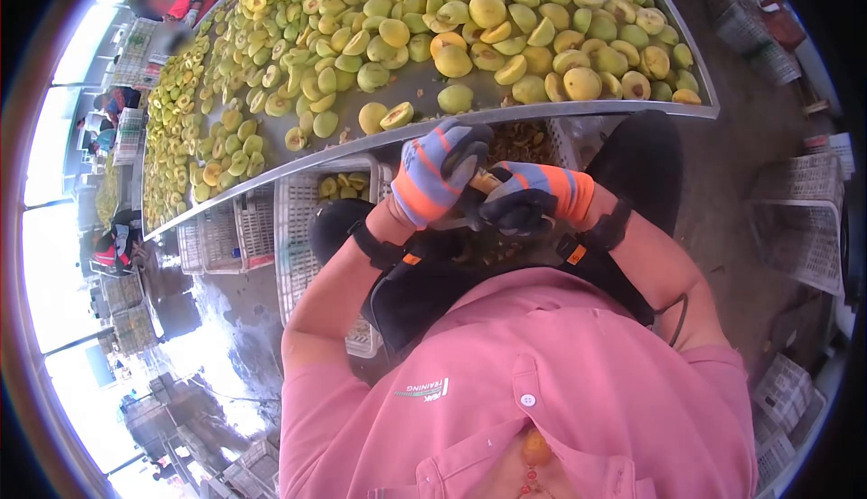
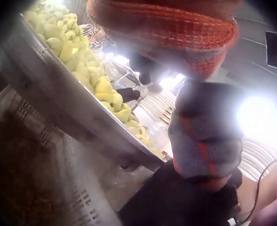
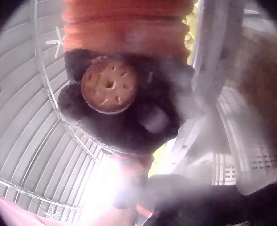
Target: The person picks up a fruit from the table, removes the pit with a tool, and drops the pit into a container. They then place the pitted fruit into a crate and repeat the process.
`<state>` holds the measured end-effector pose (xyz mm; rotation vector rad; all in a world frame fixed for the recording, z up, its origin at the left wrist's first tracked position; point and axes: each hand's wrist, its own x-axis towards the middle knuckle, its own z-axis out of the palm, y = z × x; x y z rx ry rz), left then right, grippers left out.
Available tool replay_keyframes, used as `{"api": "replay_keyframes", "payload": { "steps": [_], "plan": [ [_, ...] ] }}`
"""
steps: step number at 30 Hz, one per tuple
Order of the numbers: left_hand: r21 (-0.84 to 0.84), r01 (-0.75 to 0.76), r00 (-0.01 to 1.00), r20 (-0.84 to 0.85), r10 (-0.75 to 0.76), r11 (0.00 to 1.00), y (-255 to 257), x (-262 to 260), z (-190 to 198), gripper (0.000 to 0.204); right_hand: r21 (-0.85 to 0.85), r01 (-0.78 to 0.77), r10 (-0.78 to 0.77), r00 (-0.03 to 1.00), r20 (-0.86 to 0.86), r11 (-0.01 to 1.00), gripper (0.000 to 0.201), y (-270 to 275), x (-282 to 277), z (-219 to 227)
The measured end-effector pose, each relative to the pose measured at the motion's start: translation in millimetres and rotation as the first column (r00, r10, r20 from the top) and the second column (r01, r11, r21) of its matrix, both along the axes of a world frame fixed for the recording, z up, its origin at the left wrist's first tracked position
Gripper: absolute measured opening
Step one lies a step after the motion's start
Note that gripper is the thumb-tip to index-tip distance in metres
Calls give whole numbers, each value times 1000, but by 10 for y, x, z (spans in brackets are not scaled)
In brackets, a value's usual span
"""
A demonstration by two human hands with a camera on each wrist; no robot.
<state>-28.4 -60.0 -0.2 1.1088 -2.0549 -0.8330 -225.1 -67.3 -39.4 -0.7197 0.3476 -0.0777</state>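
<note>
In the head view my left hand [image 1: 432, 172], in a striped orange and grey-blue glove with dark fingers, has its fingers bent close to the right hand. A tan, wooden-looking piece [image 1: 489, 181] shows between the two hands. My right hand [image 1: 537, 197] wears a matching glove and grips a thing with a round brown end [image 3: 109, 85]. Small slots ring a central hole in that end, in the right wrist view. Its rest is hidden in the fist. I cannot tell what the left fingers hold. Halved green-yellow fruit [image 1: 396, 116] lies just beyond the hands.
A metal-edged table [image 1: 542, 112] heaped with fruit halves spans the far side. Plastic crates [image 1: 298, 219] stand beneath its rim, one with fruit pieces inside. More crates [image 1: 799, 219] stand at the right. Other people [image 1: 117, 244] are along the left.
</note>
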Motion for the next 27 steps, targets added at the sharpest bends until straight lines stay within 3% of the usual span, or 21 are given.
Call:
{"api": "replay_keyframes", "payload": {
  "steps": [2, 5, 8, 10, 11, 12, 14, 15, 16, 17, 18, 19, 20, 21, 22, 23, 24, 26, 27],
  "plan": [
    [364, 52, 976, -216, 30, 930, 48, -50, 71, 21, -13, -18, 17, 999, -28, 1000, 16, -26, -30, 49],
    [410, 27, 961, -261, 89, 912, 114, -125, 7, 26, 201, 9, -21, 998, 58, 980, 16, 85, -41, -166],
    [432, 46, 932, -344, 118, 900, 169, -171, -101, 20, 463, -20, -41, 992, 122, 886, 16, 228, -77, -204],
    [505, 70, 899, -406, 165, 860, 201, -182, -199, 17, 406, 73, -120, 989, 91, 911, 18, 377, -76, -133],
    [251, 19, 954, -293, 58, 968, 181, -180, -190, 16, 379, 120, -162, 984, 79, 917, 18, 380, -80, -105],
    [-18, 4, 989, -149, -6, 1000, 193, -185, -145, 16, 380, 88, -157, 975, 156, 921, 18, 350, -74, -121],
    [-97, -141, 985, -116, 129, 985, 218, -218, -302, 25, 395, 13, -143, 943, 301, 919, 18, 358, -52, -206],
    [-159, -208, 978, -66, 199, 965, 201, -163, -517, 27, 349, 103, -186, 959, 214, 932, 19, 328, -37, -95],
    [-219, -270, 962, -21, 272, 938, 191, -116, -701, 29, 448, 79, -201, 952, 231, 891, 18, 267, -43, -229],
    [-453, -248, 926, 150, 347, 856, 135, 64, -764, 21, 544, 49, -215, 945, 245, 838, 18, 194, -34, -497],
    [32, -512, 856, -68, 513, 858, 203, 112, -506, 18, 633, 12, -225, 940, 257, 774, 18, 127, -32, -715],
    [492, -614, 571, -264, 777, 618, 273, 160, -246, 17, 625, 182, -298, 951, 86, 759, 17, 34, -43, -855],
    [281, -706, 590, -275, 759, 650, 270, 384, -192, 22, 585, 343, -368, 926, -81, 735, 16, -71, -44, -973],
    [-33, -824, 566, -6, 824, 566, 262, 624, -82, 31, 513, 493, -437, 868, -236, 702, 15, -118, -25, -1029],
    [-244, -859, 311, 447, 839, 449, 246, 795, 157, 41, 424, 531, -452, 848, -279, 734, 14, -96, 7, -1027],
    [-451, -786, 119, 561, 819, 423, 244, 954, 233, 45, 328, 559, -467, 824, -320, 761, 14, -64, 42, -993],
    [-656, -664, -162, 595, 787, 359, 198, 1182, 104, 52, 230, 578, -484, 798, -358, 783, 14, -33, 82, -950],
    [-776, -521, -172, 504, 846, 356, 118, 1228, 91, 57, 205, 639, -529, 744, -409, 741, 13, -17, 188, -924],
    [-653, -609, 75, 517, 853, 449, 11, 1148, 96, 59, 203, 672, -552, 715, -430, 712, 13, -30, 220, -975]
  ]
}}
